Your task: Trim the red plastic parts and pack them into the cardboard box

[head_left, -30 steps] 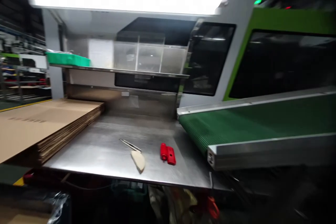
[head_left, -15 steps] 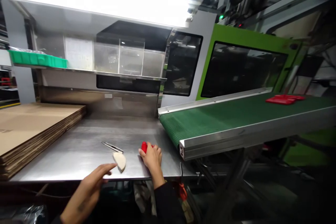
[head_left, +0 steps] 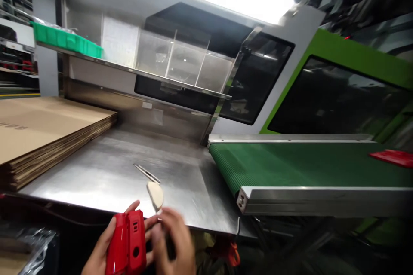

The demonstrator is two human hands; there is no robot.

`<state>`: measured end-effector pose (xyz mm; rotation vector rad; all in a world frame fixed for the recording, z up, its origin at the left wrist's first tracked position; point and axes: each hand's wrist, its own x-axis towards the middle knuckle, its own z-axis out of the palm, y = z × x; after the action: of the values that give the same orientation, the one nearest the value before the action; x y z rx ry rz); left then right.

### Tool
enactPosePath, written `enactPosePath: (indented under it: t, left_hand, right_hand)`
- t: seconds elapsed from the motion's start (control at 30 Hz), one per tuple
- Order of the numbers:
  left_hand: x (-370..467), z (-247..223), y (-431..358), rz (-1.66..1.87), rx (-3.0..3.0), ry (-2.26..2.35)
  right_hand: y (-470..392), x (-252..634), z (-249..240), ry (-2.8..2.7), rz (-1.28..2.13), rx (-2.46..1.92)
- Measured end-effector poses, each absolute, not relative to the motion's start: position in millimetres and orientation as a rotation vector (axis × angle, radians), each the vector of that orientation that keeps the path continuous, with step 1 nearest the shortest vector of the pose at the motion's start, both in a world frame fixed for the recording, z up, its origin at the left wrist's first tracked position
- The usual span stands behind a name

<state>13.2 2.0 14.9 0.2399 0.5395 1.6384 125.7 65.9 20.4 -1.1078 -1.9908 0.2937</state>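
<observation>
My left hand [head_left: 101, 249] grips a red plastic part [head_left: 126, 242] with small holes, held upright below the front edge of the steel table [head_left: 106, 172]. My right hand [head_left: 174, 240] is beside the part, blurred, its fingers curled close to the part's right side; whether it grips it I cannot tell. On the table just beyond lie a beige half-round pad [head_left: 155, 194] and metal tweezers [head_left: 147, 173].
A stack of flat cardboard sheets [head_left: 38, 133] covers the table's left. A green conveyor belt [head_left: 300, 165] runs to the right, carrying another red part [head_left: 392, 157] at its far end. A shelf with a green tray [head_left: 66, 39] hangs above the table.
The red part has left the table and is now held in my left hand near my body. My right hand came off the table. The view tilted and shifted.
</observation>
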Motion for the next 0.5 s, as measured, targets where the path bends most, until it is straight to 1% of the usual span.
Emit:
enactPosePath:
  t: [0.1, 0.23, 0.37, 0.5]
  left_hand:
    - [-0.3, 39.8, -4.9, 1.717, 0.206, 0.509]
    - [-9.3, 54.6, -14.2, 1.749, 0.258, 0.429]
    - [-13.8, 52.3, -17.7, 1.737, 0.286, 0.432]
    - [-14.4, 47.5, -15.6, 1.733, 0.278, 0.453]
  right_hand:
    - [119.3, 110.9, 41.4, -2.045, 0.201, -1.323]
    - [159.7, 88.6, 31.7, -2.226, 0.202, -1.508]
    - [141.1, 97.1, 22.0, -2.284, 0.276, -1.451]
    - [99.0, 125.1, 24.4, -2.2, 0.527, -1.404]
